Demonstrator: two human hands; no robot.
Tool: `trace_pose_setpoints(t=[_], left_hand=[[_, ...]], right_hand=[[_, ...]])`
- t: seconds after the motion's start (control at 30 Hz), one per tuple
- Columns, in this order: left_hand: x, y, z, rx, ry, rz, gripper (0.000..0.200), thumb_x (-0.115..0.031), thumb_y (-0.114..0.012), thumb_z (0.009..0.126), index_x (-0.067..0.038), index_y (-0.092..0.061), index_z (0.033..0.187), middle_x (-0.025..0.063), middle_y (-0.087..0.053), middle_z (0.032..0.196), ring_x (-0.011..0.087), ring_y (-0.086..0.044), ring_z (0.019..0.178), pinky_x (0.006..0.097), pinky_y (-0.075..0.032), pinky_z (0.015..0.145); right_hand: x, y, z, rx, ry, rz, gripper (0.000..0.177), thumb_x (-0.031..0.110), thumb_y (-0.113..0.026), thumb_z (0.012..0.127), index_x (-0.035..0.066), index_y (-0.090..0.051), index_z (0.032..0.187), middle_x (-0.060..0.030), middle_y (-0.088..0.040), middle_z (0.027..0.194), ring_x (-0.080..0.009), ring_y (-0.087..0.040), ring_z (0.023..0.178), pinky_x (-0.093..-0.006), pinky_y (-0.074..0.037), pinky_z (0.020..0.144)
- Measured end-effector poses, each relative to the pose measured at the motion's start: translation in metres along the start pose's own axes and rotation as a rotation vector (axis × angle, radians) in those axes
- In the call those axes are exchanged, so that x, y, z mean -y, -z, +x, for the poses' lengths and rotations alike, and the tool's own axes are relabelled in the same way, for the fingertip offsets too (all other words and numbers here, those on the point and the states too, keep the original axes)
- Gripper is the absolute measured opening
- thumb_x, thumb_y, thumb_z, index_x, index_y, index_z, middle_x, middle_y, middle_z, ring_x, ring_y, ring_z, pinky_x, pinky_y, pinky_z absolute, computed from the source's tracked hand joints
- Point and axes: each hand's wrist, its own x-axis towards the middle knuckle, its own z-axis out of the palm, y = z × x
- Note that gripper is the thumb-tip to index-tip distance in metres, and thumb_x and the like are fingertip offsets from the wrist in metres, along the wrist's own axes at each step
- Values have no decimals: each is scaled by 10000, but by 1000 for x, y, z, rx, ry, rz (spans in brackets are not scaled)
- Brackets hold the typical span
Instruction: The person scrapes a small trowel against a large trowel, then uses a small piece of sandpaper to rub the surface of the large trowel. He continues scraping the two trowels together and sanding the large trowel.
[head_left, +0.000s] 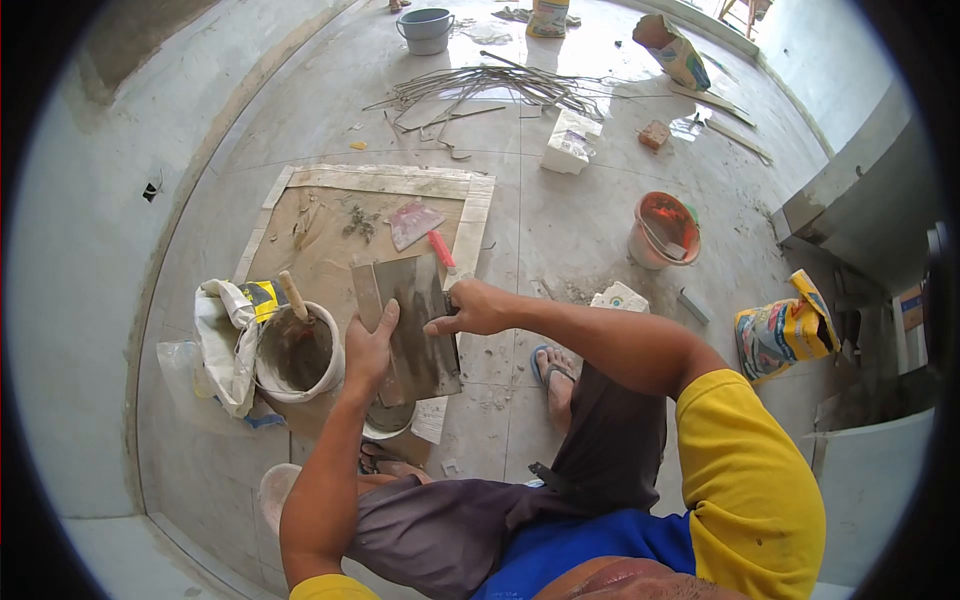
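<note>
A wide rectangular steel plastering trowel point(425, 345), its face streaked with grey, is held between my hands over the cardboard. My left hand point(370, 345) grips a pale narrow strip point(368, 290) along the trowel's left side, thumb lying across it. On the right edge, my right hand point(480, 307) is closed around the trowel, thumb pressed on its face. Just left of my left hand stands a white bucket point(333, 375) of grey paste, with a wooden handle point(293, 296) sticking out. A second round container point(388, 432) is partly hidden beneath the trowel.
Cardboard point(290, 235) with a pale border carries a scraper blade point(413, 224) and a red handle point(440, 250). An opened white sack point(222, 335) sits left. An orange-lined bucket point(640, 240), yellow bag point(785, 330), foam block point(570, 142) and metal rods point(490, 85) stand or lie around.
</note>
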Motion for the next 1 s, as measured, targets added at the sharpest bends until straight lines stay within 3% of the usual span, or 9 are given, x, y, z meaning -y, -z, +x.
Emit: trace_pose_setpoints(t=[1.0], left_hand=[[9, 1, 4, 10, 14, -40, 478, -362, -664, 957, 61, -593, 1167, 114, -678, 1055, 177, -630, 951, 318, -498, 845]], right_hand=[[2, 1, -1, 6, 4, -12, 797, 631, -685, 814, -152, -604, 692, -275, -545, 593, -359, -600, 580, -474, -464, 579]])
